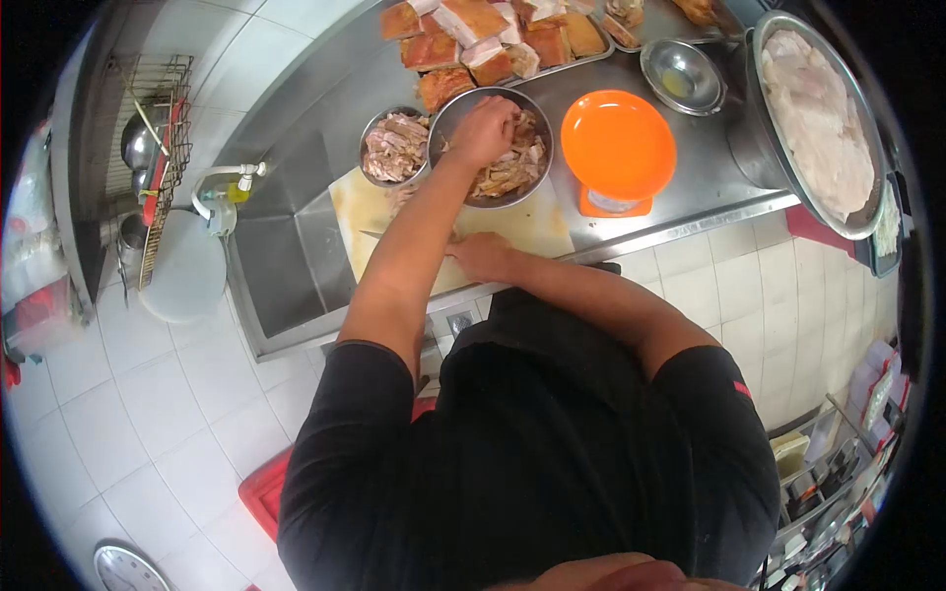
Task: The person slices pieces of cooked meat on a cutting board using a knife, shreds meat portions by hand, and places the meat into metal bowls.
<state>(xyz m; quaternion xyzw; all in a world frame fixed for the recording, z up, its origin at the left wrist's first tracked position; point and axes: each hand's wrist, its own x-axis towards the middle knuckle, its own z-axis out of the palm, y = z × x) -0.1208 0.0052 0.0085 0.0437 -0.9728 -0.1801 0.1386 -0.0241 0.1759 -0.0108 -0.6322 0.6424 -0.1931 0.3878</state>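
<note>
My left hand (485, 131) is inside a large steel bowl (435, 145), its fingers curled down over sliced cooked meat (514, 169). Whether meat is between those fingers is hidden. On the cutting board (537, 231), my right hand (483, 257) is closed around a knife's handle. The tip of the knife (371, 233) shows beyond my left forearm, which covers most of the blade. A smaller steel bowl of cut meat strips (395, 148) stands left of the large bowl. Some meat scraps (402, 195) lie on the board beside my forearm.
An orange scale (619, 148) stands right of the board, with a small steel bowl (682, 77) behind it. Roasted pork slabs (483, 39) fill a tray at the back. Pale raw meat (818, 123) fills a big basin at right. A sink (286, 266) lies left.
</note>
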